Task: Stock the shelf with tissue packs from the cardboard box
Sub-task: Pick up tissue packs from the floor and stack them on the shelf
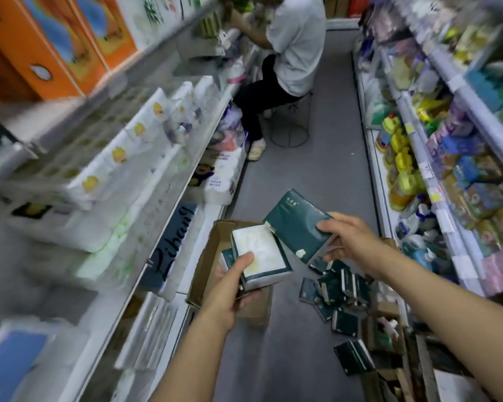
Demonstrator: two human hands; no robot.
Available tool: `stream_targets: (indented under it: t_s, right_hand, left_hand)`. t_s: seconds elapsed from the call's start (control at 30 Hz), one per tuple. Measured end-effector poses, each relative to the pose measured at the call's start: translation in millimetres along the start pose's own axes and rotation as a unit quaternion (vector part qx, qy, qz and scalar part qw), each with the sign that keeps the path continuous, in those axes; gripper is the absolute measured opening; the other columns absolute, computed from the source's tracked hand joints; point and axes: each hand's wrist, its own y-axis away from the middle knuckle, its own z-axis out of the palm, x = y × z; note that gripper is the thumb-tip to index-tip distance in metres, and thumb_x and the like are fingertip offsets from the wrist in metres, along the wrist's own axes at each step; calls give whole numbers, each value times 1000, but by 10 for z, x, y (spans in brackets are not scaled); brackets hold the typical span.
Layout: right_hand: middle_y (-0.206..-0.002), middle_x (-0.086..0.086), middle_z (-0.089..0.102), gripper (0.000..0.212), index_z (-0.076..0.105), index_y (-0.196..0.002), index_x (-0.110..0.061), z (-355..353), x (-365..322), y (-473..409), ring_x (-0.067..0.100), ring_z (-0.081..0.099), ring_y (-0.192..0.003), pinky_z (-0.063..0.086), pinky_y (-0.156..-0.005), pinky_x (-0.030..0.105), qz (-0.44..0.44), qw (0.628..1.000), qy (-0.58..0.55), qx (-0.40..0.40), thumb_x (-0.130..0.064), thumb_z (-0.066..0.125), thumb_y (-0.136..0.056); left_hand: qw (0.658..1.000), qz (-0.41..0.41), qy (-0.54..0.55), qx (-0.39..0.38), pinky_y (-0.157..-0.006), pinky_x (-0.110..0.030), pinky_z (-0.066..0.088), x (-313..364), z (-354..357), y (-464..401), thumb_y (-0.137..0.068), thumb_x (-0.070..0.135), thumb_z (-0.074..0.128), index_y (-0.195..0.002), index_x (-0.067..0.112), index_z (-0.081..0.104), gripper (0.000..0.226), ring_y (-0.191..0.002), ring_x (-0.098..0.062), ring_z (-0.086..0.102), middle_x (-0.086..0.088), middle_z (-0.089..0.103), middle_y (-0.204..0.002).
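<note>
Your left hand (233,281) grips a dark green tissue pack with a white printed face (260,256), thumb across its top, and a second, smaller-looking pack (225,258) sits against it on the thumb side. Your right hand (347,237) pinches the lower corner of another dark green plastic-wrapped tissue pack (298,224). Both hands hover above the open brown cardboard box (208,262), which lies just below and beyond your left hand, while loose dark green packs (336,288) are scattered on the grey floor (302,158) under your right forearm. The likely trouble is that corner pinch: the right pack is held at one end only, so a quick swing toward the white metal shelf (169,198) on your left could twist it free. The doubled load in your left hand may also slide apart. The right pack's long axis runs up and away to the left, tilted; the left pack's runs away from you, white face upward.
</note>
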Motion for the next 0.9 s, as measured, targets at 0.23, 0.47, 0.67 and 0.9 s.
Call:
stream_targets:
  t_s: [0.23,0.47,0.67,0.9]
  right_hand:
    - [-83,4,70,16,70,-101,-17,158,-703,125,18,64,-73,46,-58,31,-27,994,52,-97,-26,66,-89]
    - [-82,4,68,44,69,-107,-17,520,-1212,237,16,57,-69,44,-57,29,-83,967,162,-177,-50,74,-79]
    - [-103,11,73,45,55,-120,-14,943,-1532,235,26,71,-81,54,-56,34,-131,957,149,-214,-18,77,-80]
    - [-106,8,73,32,65,-106,-24,1412,-1708,345,27,73,-89,57,-66,35,-182,925,153,-296,-8,77,-80]
  left_hand:
    - [998,56,33,28,-68,-35,60,503,-143,472,-84,32,78,-127,19,57,50,-89,-22,75,-7,76,-108]
    - [989,110,58,74,-70,-36,61,617,-309,969,-77,34,83,-127,20,58,58,-98,-25,74,-7,75,-110]
    - [971,144,124,146,-66,-33,60,683,-562,1373,-79,33,82,-128,20,56,57,-101,-28,72,-12,72,-115]
    - [941,174,197,215,-74,-41,62,651,-890,1876,-53,42,91,-131,18,55,88,-99,-30,72,-13,72,-116]
